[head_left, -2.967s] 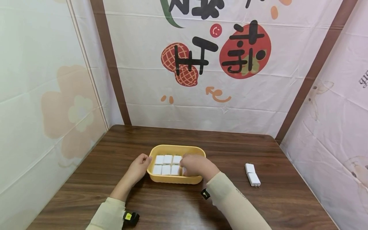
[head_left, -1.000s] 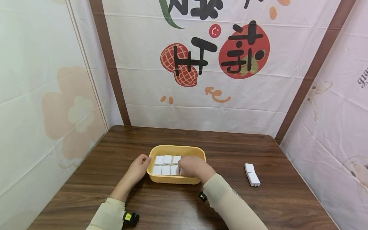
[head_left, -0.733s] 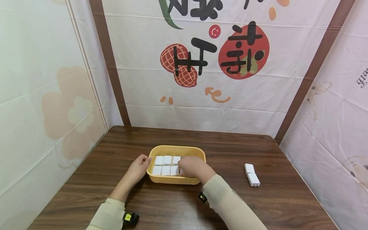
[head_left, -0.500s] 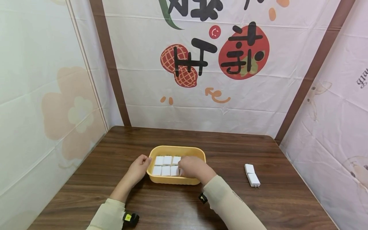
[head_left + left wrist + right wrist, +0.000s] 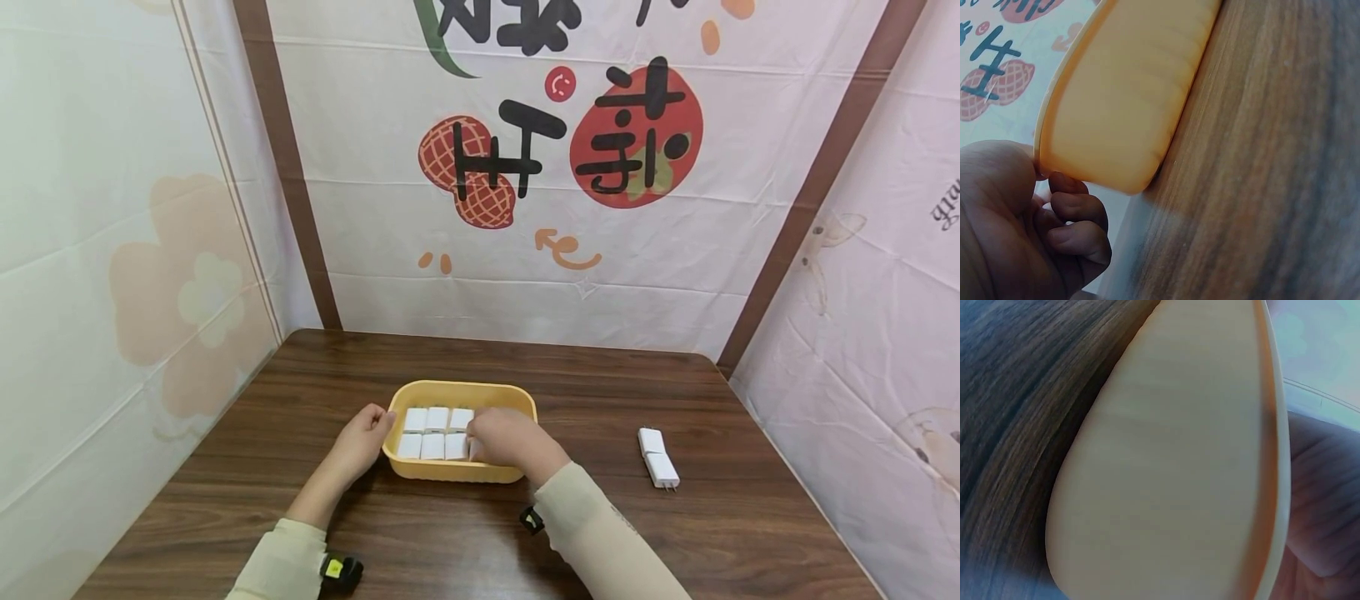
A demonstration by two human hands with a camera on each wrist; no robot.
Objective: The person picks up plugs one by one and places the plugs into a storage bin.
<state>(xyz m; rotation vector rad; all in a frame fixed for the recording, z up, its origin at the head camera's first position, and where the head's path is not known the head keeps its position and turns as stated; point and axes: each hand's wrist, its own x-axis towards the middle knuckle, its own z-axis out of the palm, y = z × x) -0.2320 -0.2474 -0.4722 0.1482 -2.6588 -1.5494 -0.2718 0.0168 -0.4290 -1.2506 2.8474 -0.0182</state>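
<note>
A yellow plastic basket (image 5: 465,472) sits on the table with several white charger plugs laid in two rows in its left and middle part. My left hand (image 5: 360,437) pinches the basket's left rim between thumb and curled fingers; the left wrist view shows this grip on the basket corner (image 5: 1104,106). Inside the right part of the basket, my right hand (image 5: 513,442) points down with curled fingers at a white charger plug (image 5: 476,450), beside the front row. Its fingertips are hidden in the head view, and the basket wall (image 5: 1166,456) covers them in the right wrist view.
Two more white charger plugs (image 5: 658,458) lie end to end on the brown wooden table (image 5: 450,542), right of the basket, metal prongs showing. Printed cloth (image 5: 525,283) hangs behind the table and along both sides.
Over the last seconds my right hand has made only small shifts inside the basket, lately a little to the right. My left hand and the plugs on the table stay put.
</note>
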